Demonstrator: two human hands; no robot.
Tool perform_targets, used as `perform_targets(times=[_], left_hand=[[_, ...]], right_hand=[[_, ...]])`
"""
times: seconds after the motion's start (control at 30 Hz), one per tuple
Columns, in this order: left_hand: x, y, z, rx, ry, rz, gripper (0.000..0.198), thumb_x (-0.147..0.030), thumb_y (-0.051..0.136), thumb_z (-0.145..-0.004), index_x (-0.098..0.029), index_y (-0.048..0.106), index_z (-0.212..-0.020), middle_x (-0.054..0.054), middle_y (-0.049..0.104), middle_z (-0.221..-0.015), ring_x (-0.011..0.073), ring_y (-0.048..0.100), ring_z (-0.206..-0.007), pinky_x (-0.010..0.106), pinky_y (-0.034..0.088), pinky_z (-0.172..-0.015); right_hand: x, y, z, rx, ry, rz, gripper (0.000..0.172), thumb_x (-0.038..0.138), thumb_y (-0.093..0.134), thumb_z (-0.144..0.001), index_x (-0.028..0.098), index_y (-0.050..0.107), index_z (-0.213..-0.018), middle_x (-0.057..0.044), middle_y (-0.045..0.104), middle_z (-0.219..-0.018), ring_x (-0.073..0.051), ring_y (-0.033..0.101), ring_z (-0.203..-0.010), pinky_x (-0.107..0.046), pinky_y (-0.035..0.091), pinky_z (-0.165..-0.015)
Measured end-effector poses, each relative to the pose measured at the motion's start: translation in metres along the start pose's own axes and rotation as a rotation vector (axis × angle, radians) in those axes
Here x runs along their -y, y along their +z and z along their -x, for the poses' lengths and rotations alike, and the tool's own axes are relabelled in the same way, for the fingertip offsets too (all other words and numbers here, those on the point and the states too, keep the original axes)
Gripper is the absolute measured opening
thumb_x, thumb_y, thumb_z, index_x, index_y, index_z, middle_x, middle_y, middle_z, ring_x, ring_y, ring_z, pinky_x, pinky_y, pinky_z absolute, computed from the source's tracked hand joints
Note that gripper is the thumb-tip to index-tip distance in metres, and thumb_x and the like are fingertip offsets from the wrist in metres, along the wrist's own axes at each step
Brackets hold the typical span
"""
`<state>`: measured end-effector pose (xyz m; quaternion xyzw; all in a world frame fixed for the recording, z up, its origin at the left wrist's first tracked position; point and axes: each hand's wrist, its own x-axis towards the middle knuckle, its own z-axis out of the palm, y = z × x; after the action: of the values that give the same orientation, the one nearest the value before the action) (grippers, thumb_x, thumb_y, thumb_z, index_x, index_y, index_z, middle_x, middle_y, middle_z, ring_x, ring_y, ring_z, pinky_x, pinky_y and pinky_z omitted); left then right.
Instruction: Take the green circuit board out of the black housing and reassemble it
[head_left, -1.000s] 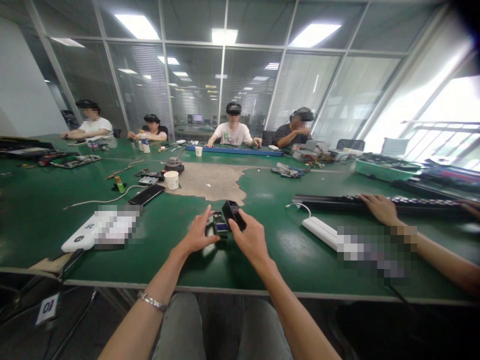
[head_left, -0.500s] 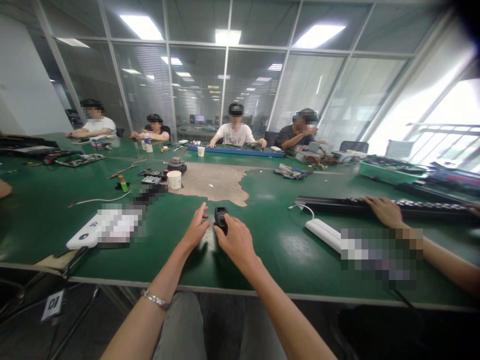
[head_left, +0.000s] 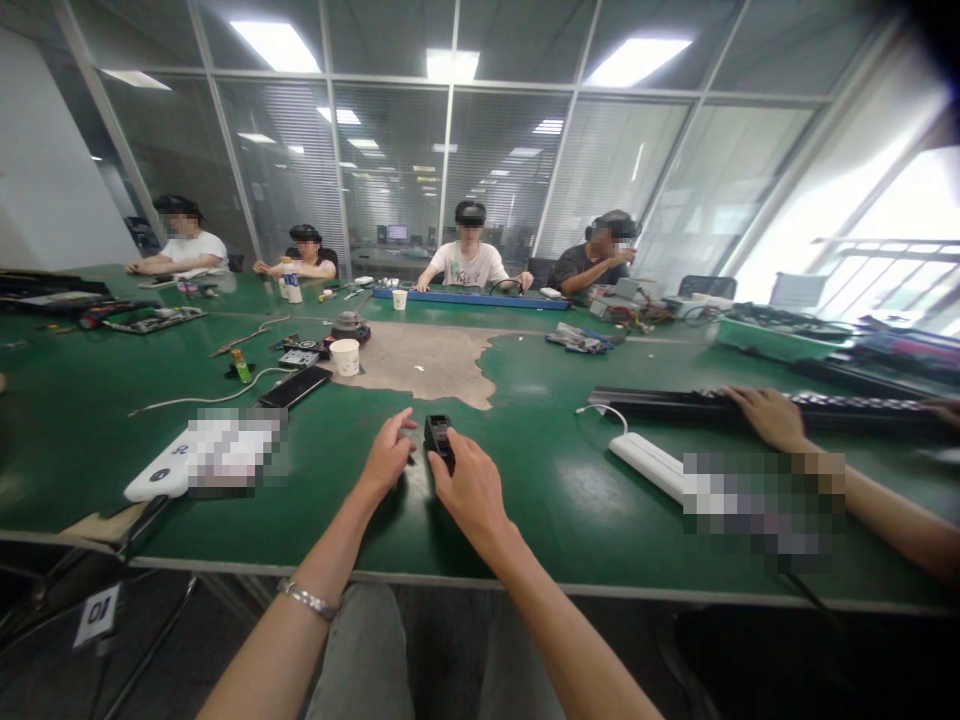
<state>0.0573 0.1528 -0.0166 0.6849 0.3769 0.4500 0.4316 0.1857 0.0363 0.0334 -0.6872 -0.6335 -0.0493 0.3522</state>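
My right hand (head_left: 471,480) is closed around a small black device (head_left: 437,432), which stands out past the fingers at the middle of the green table (head_left: 555,545). To the left of the device, my left hand (head_left: 388,450) hovers or rests at the table top with its fingers apart and nothing in them. A narrow gap separates the left fingers from the device. Part of the device is hidden behind the right hand.
A paper cup (head_left: 345,357) and a black phone (head_left: 295,387) lie left of centre. At the left is a white power bank (head_left: 161,470). Another person's hand (head_left: 769,417) touches a long black bar (head_left: 660,403) on the right, behind a white strip (head_left: 649,465).
The view has shifted slightly. Both of my hands keep nearly the same pose, and the black device stays in my right hand.
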Motion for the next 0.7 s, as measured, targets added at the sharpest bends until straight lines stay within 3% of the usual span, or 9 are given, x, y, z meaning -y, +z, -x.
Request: perform_targets(times=[0.17, 0.33, 0.47, 0.57, 0.7], left_hand=[[-0.008, 0.0, 0.006, 0.098, 0.066, 0.006, 0.076, -0.01, 0.049, -0.067, -0.022, 0.036, -0.142, 0.008, 0.051, -0.124, 0.0141, 0.055, -0.085, 0.029, 0.05, -0.072], [-0.022, -0.005, 0.015, 0.302, 0.186, -0.145, 0.089, -0.017, 0.059, -0.068, -0.027, 0.023, -0.148, 0.008, 0.037, -0.141, 0.0235, 0.047, -0.112, 0.04, 0.043, -0.094], [-0.025, -0.005, 0.017, 0.302, 0.235, -0.254, 0.1, -0.037, 0.07, -0.072, -0.027, 0.011, -0.151, 0.011, 0.032, -0.146, 0.0305, 0.037, -0.127, 0.047, 0.032, -0.105], [-0.023, -0.002, 0.017, 0.259, 0.243, -0.379, 0.114, -0.053, 0.075, -0.067, -0.023, 0.004, -0.151, 0.014, 0.033, -0.146, 0.0345, 0.034, -0.13, 0.052, 0.025, -0.107], [-0.022, 0.001, 0.018, 0.249, 0.231, -0.465, 0.121, -0.061, 0.074, -0.064, -0.019, 0.001, -0.152, 0.017, 0.037, -0.145, 0.0354, 0.037, -0.127, 0.051, 0.025, -0.106]], right_hand=[[-0.009, -0.025, -0.016, -0.168, -0.015, -0.128, 0.039, 0.035, 0.047, -0.09, 0.018, 0.057, -0.124, -0.012, 0.064, -0.116, -0.023, 0.059, -0.106, -0.035, 0.045, -0.092], [-0.048, -0.04, -0.017, -0.306, 0.054, -0.091, 0.042, 0.034, 0.047, -0.089, 0.014, 0.057, -0.124, -0.014, 0.063, -0.117, -0.026, 0.058, -0.108, -0.04, 0.044, -0.095], [-0.078, -0.033, -0.002, -0.275, 0.087, -0.022, 0.044, 0.035, 0.045, -0.09, 0.012, 0.055, -0.126, -0.015, 0.062, -0.118, -0.026, 0.056, -0.11, -0.041, 0.044, -0.095], [-0.088, -0.024, 0.008, -0.234, 0.095, 0.024, 0.045, 0.034, 0.044, -0.09, 0.012, 0.052, -0.128, -0.015, 0.061, -0.117, -0.026, 0.056, -0.109, -0.04, 0.045, -0.094], [-0.094, -0.013, 0.014, -0.169, 0.093, 0.089, 0.049, 0.035, 0.048, -0.088, 0.011, 0.051, -0.13, -0.017, 0.06, -0.118, -0.027, 0.054, -0.11, -0.042, 0.044, -0.094]])
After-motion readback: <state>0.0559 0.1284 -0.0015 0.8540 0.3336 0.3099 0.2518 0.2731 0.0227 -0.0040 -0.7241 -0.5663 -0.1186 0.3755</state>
